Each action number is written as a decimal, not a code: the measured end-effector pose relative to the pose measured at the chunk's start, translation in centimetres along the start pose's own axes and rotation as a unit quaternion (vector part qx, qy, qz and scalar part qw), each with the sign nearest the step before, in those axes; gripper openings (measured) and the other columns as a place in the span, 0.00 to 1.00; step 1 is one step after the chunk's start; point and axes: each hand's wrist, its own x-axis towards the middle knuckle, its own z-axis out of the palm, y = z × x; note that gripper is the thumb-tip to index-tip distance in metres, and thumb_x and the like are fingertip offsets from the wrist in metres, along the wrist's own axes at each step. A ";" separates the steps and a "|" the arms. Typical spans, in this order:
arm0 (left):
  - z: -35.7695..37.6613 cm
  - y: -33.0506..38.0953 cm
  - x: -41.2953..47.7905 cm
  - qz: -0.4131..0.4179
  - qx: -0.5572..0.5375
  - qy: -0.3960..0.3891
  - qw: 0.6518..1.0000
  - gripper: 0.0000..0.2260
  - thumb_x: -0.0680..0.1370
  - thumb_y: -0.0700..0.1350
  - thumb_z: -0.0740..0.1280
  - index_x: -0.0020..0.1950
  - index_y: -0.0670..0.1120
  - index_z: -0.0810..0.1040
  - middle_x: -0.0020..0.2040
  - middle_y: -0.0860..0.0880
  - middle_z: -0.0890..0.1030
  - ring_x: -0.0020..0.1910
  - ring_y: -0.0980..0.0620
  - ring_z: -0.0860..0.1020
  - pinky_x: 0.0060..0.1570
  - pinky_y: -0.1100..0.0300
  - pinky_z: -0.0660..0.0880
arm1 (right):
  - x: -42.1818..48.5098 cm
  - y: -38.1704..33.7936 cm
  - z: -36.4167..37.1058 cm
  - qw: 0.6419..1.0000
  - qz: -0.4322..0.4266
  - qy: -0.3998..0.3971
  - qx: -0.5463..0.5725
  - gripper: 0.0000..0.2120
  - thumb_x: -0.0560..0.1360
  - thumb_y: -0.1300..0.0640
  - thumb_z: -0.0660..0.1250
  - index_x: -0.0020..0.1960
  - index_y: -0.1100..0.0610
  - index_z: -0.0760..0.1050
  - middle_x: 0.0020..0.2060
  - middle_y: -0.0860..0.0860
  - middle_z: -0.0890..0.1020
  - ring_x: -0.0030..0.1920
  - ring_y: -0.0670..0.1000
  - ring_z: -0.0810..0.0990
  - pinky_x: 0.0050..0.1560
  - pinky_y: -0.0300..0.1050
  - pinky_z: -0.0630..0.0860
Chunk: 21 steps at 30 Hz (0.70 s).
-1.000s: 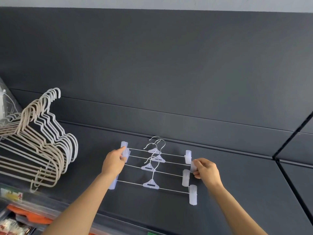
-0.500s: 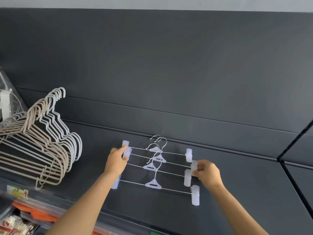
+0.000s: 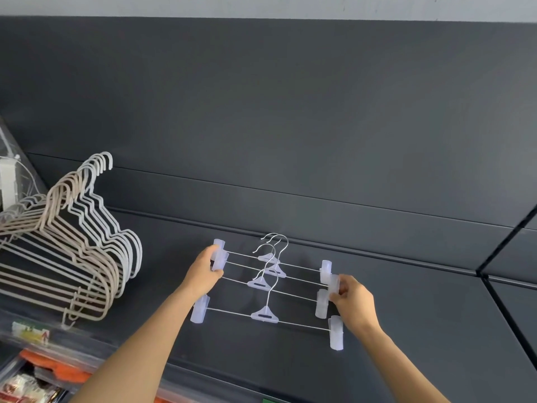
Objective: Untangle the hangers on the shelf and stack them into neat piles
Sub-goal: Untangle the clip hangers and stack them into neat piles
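Note:
Several clear clip hangers [image 3: 265, 315] with thin metal bars and hooks lie fanned out on the dark shelf [image 3: 421, 330]. My left hand [image 3: 202, 274] grips the translucent clips at the left ends of the upper hangers. My right hand [image 3: 353, 302] pinches a clip at the right end of one of the middle hangers. The nearest hanger lies free, apart from both hands. A pile of beige and white hangers [image 3: 66, 245] rests at the left of the shelf, hooks pointing up and back.
The dark back panel [image 3: 261, 126] rises behind the shelf. A seam [image 3: 494, 257] splits the shelf at the right. Below the front edge at the left are a clear bin [image 3: 43, 370] with orange and packaged items and a price label [image 3: 29, 334].
Both hands have stayed on the clip hangers' ends and the view has shifted slightly. The right fingers have closed more tightly on the clip. The hanger spread looks almost the same.

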 end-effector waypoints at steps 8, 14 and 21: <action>-3.6 -1.4 -5.2 -0.050 0.077 -0.039 0.995 0.19 0.68 0.55 0.72 0.55 0.52 0.72 0.55 0.49 0.74 0.53 0.50 0.74 0.47 0.59 0.69 | -3.0 1.8 -1.1 1.000 0.003 0.021 -0.008 0.18 0.76 0.55 0.64 0.63 0.60 0.71 0.36 0.50 0.78 0.36 0.44 0.74 0.34 0.33 0.67; -2.7 -1.6 -6.6 -0.043 0.063 -0.042 0.996 0.08 0.68 0.37 0.70 0.42 0.46 0.75 0.47 0.47 0.80 0.43 0.49 0.78 0.35 0.65 0.71 | -5.1 1.5 -0.1 0.999 -0.026 -0.004 -0.040 0.14 0.73 0.56 0.69 0.57 0.59 0.76 0.36 0.52 0.78 0.39 0.51 0.75 0.38 0.39 0.69; -2.1 -1.3 -6.0 -0.009 0.071 0.013 0.997 0.08 0.70 0.36 0.69 0.47 0.44 0.75 0.43 0.48 0.79 0.38 0.51 0.76 0.31 0.69 0.68 | -5.2 1.2 0.4 0.998 -0.034 0.022 -0.043 0.05 0.74 0.59 0.66 0.40 0.59 0.76 0.37 0.56 0.80 0.36 0.52 0.74 0.33 0.37 0.68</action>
